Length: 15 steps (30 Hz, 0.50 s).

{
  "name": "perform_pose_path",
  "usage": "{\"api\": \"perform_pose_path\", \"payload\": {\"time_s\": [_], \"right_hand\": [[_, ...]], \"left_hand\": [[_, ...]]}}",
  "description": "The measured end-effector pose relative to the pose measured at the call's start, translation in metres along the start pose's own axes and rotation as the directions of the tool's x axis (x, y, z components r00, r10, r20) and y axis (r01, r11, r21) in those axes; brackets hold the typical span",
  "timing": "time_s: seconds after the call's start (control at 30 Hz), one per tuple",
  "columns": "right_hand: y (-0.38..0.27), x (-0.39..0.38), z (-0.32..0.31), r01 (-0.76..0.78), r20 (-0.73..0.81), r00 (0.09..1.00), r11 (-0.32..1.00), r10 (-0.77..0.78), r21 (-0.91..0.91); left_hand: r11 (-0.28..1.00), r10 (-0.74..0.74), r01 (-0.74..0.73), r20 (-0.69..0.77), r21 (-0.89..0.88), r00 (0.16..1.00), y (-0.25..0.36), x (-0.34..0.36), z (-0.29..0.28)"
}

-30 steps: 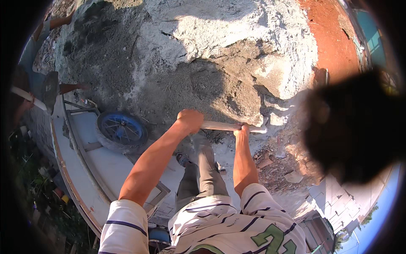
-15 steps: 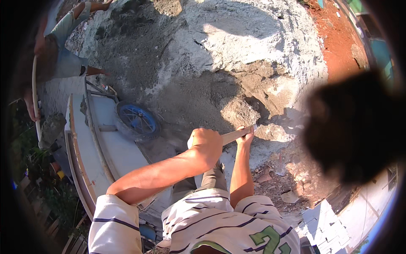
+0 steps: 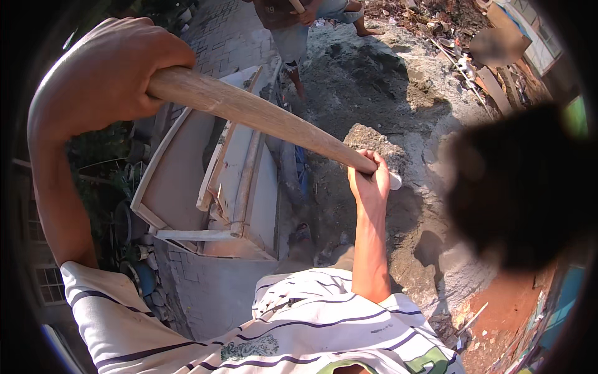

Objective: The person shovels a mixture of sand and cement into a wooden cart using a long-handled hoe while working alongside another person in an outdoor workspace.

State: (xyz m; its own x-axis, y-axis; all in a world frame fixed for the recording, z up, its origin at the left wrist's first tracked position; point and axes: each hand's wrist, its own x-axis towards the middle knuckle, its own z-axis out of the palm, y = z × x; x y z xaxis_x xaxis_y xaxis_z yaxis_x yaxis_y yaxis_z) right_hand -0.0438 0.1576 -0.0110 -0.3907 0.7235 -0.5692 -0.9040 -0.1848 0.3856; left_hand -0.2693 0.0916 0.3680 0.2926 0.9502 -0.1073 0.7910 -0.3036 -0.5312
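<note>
My left hand (image 3: 109, 78) is raised at the upper left, closed round the upper end of a long wooden shovel handle (image 3: 255, 112). Lower down at centre, my right hand (image 3: 369, 174) grips the same handle near its pale lower socket (image 3: 394, 181). A lump of grey, gritty mix (image 3: 374, 138) shows just beyond that end, seemingly on the shovel; the blade itself is hidden.
A wheelbarrow (image 3: 180, 162) with pale panels and a blue wheel stands left of my legs. Beyond it a barefoot co-worker (image 3: 280, 19) holds a wooden handle beside the sandy mound (image 3: 367, 65). Debris (image 3: 492, 87) lies at upper right. A dark blurred shape obscures the right side.
The view has swung round, bringing the co-worker to the top centre. My left hand has risen high to the upper left, tilting the handle; both hands still grip it.
</note>
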Motion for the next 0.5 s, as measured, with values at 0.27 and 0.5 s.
{"api": "perform_pose_path", "payload": {"time_s": [0.27,0.5], "right_hand": [[0.34,-0.04,0.038,-0.381,0.047,0.908,0.866,0.417,-0.324],[0.397,-0.014,-0.041,-0.47,-0.165,0.867,0.664,0.47,-0.581]], "left_hand": [[0.874,-0.486,0.483,-0.099,-0.053,0.868,-0.243,-0.387,0.091],[0.495,-0.798,0.834,0.252,-0.241,0.547,-0.111,-0.42,0.193]]}}
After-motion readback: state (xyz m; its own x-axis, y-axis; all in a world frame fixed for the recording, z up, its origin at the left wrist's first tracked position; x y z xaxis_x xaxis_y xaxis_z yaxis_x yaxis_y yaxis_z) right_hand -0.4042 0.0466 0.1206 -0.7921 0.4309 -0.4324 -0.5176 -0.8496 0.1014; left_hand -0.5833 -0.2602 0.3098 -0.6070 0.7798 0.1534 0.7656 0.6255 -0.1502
